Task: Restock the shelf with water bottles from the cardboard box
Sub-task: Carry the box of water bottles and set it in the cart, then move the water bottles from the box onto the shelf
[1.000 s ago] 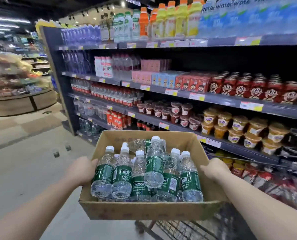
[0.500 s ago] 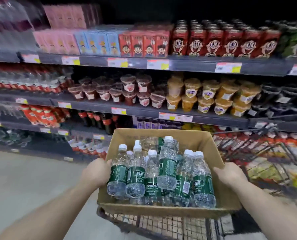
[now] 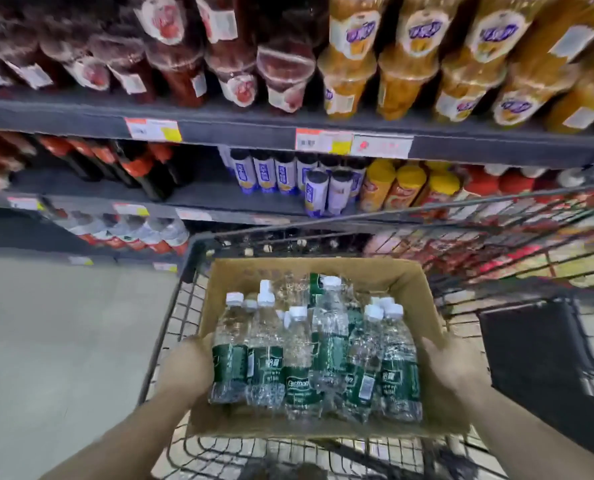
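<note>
Clear plastic water bottles with green labels and white caps, packed inside open brown cardboard box. Box over black wire shopping cart, gripped at its left wall by left hand, at its right wall by right hand. Beyond box, dark grey shelf of drinks.

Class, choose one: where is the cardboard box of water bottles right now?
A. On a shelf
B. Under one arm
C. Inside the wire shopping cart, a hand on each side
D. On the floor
C: the cardboard box sits within the wire shopping cart, with the left hand and right hand holding its sides.
</note>
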Demonstrator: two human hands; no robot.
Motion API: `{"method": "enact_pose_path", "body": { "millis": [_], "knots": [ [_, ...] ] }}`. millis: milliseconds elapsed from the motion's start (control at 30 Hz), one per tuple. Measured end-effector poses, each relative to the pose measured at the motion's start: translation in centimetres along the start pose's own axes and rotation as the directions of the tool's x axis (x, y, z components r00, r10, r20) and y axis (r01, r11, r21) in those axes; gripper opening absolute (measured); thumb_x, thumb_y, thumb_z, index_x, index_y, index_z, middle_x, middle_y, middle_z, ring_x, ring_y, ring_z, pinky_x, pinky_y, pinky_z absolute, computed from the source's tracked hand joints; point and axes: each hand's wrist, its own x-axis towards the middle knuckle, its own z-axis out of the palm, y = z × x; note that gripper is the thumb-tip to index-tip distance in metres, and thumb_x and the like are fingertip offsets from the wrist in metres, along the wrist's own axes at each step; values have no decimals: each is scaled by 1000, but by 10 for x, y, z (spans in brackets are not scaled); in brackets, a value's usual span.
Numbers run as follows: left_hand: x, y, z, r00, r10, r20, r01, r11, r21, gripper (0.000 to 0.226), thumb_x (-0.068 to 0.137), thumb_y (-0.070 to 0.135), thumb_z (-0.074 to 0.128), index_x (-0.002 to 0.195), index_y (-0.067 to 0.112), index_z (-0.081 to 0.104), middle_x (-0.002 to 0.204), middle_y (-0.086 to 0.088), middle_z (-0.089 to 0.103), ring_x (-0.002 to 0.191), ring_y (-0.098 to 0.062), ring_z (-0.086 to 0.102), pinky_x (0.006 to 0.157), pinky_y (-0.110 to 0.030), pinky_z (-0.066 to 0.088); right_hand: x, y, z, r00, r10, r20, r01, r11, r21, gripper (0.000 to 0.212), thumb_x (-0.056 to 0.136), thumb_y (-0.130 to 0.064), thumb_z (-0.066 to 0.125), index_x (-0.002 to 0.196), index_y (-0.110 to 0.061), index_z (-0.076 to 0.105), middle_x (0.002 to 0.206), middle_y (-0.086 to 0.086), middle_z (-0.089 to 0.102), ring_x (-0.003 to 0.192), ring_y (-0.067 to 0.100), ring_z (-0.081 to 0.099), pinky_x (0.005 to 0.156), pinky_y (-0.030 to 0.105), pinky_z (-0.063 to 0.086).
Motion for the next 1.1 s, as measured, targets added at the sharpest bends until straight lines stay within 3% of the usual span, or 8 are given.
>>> {"method": "enact_pose_path", "body": {
  "millis": [100, 233, 367, 467, 633, 767, 900, 1100],
  "knots": [
    [25, -3, 28, 995, -99, 17, 100, 992, -77, 39, 106, 27, 36, 108, 0, 64, 110, -25, 68, 103, -39, 65, 75, -36, 44, 10, 3, 30, 999, 39, 20, -39, 999, 8, 43, 98, -39, 48, 109, -2, 64, 101, 21, 69, 86, 32, 63, 68, 31, 44],
    [36, 3, 44, 996, -65, -56, 63, 997, -36, 36, 106, 26, 34, 93, 3, 58, 98, -21, 67, 91, -37, 65, 76, -43, 50, 18, 6, 66, 994, 98, 43, -103, 989, 108, 40, 99, -37, 48, 109, -3, 64, 85, 15, 63, 75, 28, 57, 67, 31, 45],
    [45, -2, 44, 990, -101, -96, 92, 992, -88, 39, 106, 33, 32, 90, 6, 55, 91, -20, 64, 82, -33, 60, 71, -41, 48, 20, -4, 71, 984, 136, 118, -148, 984, 102, 40, 100, -34, 47, 118, 0, 58, 109, 23, 65, 97, 35, 62, 79, 34, 47],
    [50, -4, 35, 980, -185, -72, 166, 962, -216, 47, 105, 38, 32, 113, 0, 57, 107, -28, 65, 99, -40, 62, 76, -40, 42, 12, -24, 58, 968, 128, 218, -169, 969, 180, 45, 100, -27, 49, 137, -4, 42, 127, 21, 58, 105, 32, 58, 86, 31, 45],
    [38, 3, 17, 971, -75, -226, -12, 933, -360, 44, 98, 30, 56, 131, 2, 50, 119, -22, 63, 110, -41, 59, 90, -45, 48, -30, -73, 51, 982, 3, -188, 62, 939, 338, 49, 93, -29, 58, 139, -17, 43, 121, 8, 56, 111, 29, 55, 94, 39, 47],
    [35, 8, 22, 964, 76, -256, -121, 979, -165, 58, 89, 42, 67, 132, 6, 53, 122, -18, 60, 117, -35, 52, 99, -46, 43, -64, -117, 71, 987, -159, -12, 151, 911, 384, 61, 89, -48, 58, 143, -23, 40, 124, 2, 56, 96, 19, 62, 83, 36, 55],
    [23, 12, 41, 992, 80, -102, -59, 978, 200, 81, 78, 78, 53, 127, 13, 55, 129, -13, 56, 117, -29, 53, 98, -41, 44, -81, -141, 99, 976, -124, 180, 94, 982, 165, 89, 79, -72, 56, 145, -17, 36, 142, 9, 42, 119, 26, 54, 78, 30, 46],
    [8, 14, 72, 998, 10, -62, 8, 961, 276, 89, 72, 82, 55, 129, 13, 47, 128, -8, 50, 121, -27, 47, 101, -41, 38, -84, -155, 123, 994, -10, 108, 9, 1000, 9, 87, 71, -77, 59, 131, -15, 45, 130, 9, 43, 112, 25, 52, 83, 36, 53]
  ]
}}
